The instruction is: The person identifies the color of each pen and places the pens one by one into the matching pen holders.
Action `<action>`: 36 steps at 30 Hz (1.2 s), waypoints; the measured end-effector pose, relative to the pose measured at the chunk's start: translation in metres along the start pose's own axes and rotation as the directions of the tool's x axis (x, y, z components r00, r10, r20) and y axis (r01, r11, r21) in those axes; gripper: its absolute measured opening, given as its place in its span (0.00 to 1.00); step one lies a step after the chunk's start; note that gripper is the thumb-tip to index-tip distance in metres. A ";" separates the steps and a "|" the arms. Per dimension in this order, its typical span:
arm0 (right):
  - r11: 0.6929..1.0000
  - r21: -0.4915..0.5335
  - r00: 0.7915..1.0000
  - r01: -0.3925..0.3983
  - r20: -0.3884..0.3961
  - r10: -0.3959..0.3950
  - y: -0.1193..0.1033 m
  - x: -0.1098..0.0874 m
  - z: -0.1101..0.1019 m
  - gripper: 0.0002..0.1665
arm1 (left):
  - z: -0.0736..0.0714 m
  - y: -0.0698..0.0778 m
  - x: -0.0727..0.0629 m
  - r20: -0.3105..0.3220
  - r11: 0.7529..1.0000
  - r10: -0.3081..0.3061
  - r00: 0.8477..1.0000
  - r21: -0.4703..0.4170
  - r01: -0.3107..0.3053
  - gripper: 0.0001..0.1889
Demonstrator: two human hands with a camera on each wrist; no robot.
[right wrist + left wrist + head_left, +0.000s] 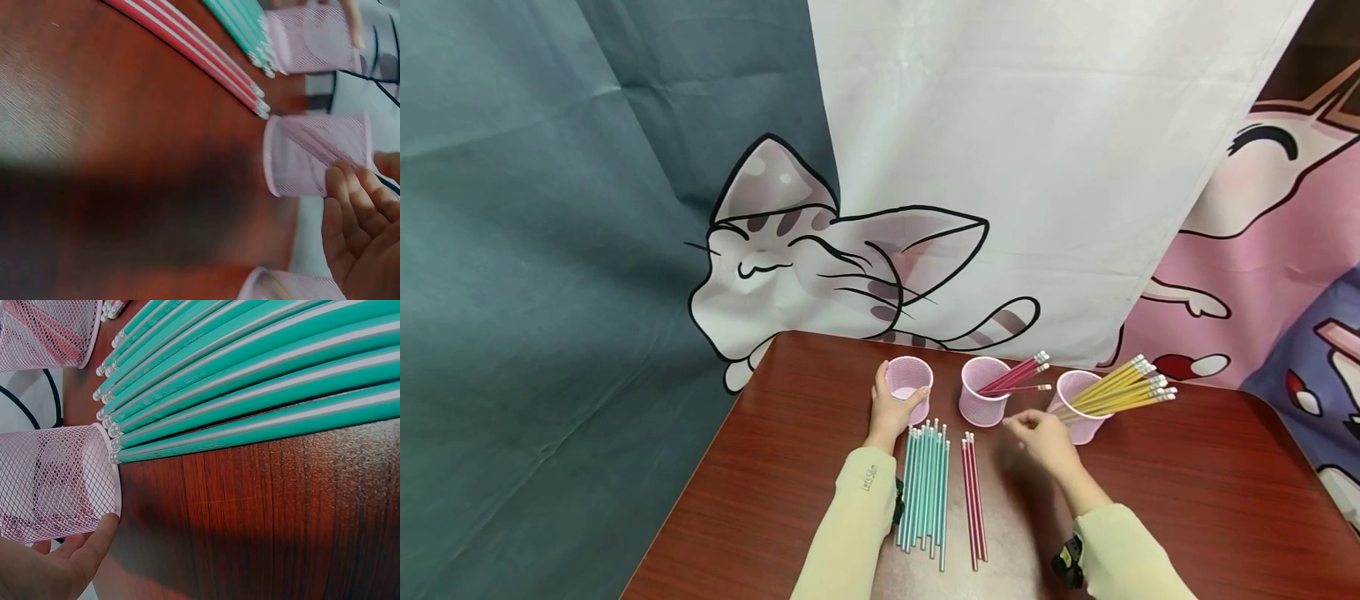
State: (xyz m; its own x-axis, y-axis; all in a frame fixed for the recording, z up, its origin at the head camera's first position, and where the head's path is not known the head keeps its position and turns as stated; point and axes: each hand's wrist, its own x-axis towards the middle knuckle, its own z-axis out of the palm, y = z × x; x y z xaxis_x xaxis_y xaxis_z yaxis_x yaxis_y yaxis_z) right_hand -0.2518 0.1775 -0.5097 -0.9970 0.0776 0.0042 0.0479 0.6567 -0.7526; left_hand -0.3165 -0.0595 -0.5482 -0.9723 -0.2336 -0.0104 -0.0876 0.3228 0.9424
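My left hand grips the left pink mesh pencil cup, its thumb across the front and its fingers along the far left side. No pencils show in this cup. My right hand hovers with loosely bent fingers between the middle pencil cup and the right pencil cup, holding nothing visible. In the right wrist view its fingertips overlap the middle cup. Red pencils lean to the right in the middle cup; yellow pencils lean the same way in the right one.
Several green pencils lie side by side in front of the left cup, eraser ends toward it. To their right lie a few red pencils. The brown wooden table ends at a cartoon-printed cloth behind the cups.
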 end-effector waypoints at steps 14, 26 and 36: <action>0.988 -0.151 0.990 -0.032 0.131 0.052 0.020 -0.028 0.058 0.15 | 0.000 0.000 0.000 -0.008 1.000 0.009 1.000 -0.005 -0.010 0.49; 0.949 -0.314 0.991 -0.038 0.111 0.077 0.023 -0.033 0.071 0.12 | 0.001 -0.003 0.000 -0.032 0.998 0.061 0.998 -0.009 -0.062 0.48; 0.939 -0.344 0.991 -0.029 0.114 0.072 0.023 -0.032 0.073 0.13 | 0.000 -0.001 0.000 0.011 1.000 -0.005 1.000 -0.002 0.005 0.49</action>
State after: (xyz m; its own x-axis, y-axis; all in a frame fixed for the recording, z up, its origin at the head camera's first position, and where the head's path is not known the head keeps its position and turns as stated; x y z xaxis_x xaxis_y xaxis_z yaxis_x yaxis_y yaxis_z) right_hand -0.2228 0.1352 -0.5751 -0.9914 0.0390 -0.1249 0.0948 0.8721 -0.4800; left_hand -0.3168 -0.0602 -0.5487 -0.9741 -0.2252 -0.0183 -0.0916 0.3198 0.9430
